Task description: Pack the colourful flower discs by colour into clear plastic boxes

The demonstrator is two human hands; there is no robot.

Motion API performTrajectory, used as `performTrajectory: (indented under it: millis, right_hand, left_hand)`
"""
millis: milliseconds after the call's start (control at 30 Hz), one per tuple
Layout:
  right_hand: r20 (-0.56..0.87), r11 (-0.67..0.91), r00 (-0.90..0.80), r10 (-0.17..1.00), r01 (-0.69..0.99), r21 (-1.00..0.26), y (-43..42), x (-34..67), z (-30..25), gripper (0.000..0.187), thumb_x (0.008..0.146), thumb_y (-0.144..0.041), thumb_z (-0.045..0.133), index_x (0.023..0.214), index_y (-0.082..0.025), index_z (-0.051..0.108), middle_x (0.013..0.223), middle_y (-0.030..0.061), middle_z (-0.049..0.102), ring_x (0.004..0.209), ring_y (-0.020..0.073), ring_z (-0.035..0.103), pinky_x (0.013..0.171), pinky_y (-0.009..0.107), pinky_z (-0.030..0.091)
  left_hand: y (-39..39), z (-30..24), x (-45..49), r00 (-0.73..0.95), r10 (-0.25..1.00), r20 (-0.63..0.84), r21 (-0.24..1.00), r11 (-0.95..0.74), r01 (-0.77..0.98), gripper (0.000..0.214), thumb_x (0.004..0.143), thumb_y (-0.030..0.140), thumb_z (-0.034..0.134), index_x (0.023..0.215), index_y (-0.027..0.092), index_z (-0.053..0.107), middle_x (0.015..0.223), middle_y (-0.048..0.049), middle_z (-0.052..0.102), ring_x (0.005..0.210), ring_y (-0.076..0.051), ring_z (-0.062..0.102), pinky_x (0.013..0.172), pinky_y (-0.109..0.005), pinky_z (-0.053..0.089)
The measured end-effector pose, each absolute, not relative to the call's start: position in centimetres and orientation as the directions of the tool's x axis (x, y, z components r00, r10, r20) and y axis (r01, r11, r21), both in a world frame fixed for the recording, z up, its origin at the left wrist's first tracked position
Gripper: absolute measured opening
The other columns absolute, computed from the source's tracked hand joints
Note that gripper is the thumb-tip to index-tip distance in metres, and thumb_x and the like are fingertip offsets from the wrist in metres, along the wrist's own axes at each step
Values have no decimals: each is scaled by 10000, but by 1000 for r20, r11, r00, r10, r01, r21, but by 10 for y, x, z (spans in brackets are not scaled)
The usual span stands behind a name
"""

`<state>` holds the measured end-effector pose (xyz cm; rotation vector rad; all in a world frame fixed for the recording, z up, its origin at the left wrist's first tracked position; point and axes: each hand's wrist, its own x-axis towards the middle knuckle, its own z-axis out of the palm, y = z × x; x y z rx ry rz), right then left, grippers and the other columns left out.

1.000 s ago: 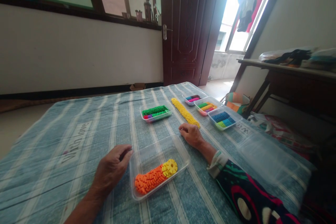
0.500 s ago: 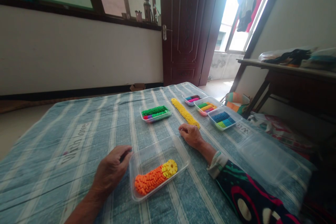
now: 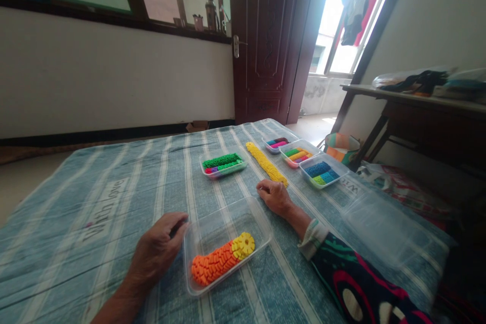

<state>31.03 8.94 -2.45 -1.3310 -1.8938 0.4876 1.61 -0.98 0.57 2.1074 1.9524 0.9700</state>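
Left hand (image 3: pixel 159 243) curled at the left rim of the clear container (image 3: pixel 220 230), orange-and-yellow row (image 3: pixel 218 264) lying inside; right hand (image 3: pixel 275 196) curled by the near end of the yellow row (image 3: pixel 266 164). I can't tell whether either grips anything. Only my view has swung slightly; both hands stay put, a pause, I'd judge
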Motion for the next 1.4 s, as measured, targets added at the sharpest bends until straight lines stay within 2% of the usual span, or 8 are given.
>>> performTrajectory:
  millis: [300,733,1100,1400]
  right_hand:
    - [377,392,-162,912,616,-684,89,309,-26,133,771,-194,589,806,-207,717,655,-11,657,618,130,580,634,223,397]
    - [394,401,-153,906,604,-689,89,307,-29,130,761,-173,591,804,-210,707,668,-9,664,637,135,593,649,223,413]
    - [387,388,-142,911,608,-692,85,305,-25,145,752,-148,594,823,-205,708,704,0,685,655,133,606,648,215,420]
    - [376,378,-140,916,617,-691,85,303,-25,155,753,-129,594,824,-217,701,715,-9,687,673,129,614,656,211,428]
  left_hand:
    - [-8,4,13,-16,923,384,466,-179,867,326,768,473,489,861,210,658,885,-52,736,812,-220,700,787,-296,550]
    - [-9,9,15,-28,937,347,500,-160,851,355,743,489,483,848,198,657,867,-72,731,792,-221,693,763,-305,550]
    - [-8,10,13,-8,943,332,495,-167,852,339,752,505,474,808,227,660,852,-47,733,781,-207,682,729,-286,549]
    - [-3,-8,1,4,944,329,490,-174,854,323,798,496,503,879,227,662,903,-24,717,824,-198,670,761,-263,524]
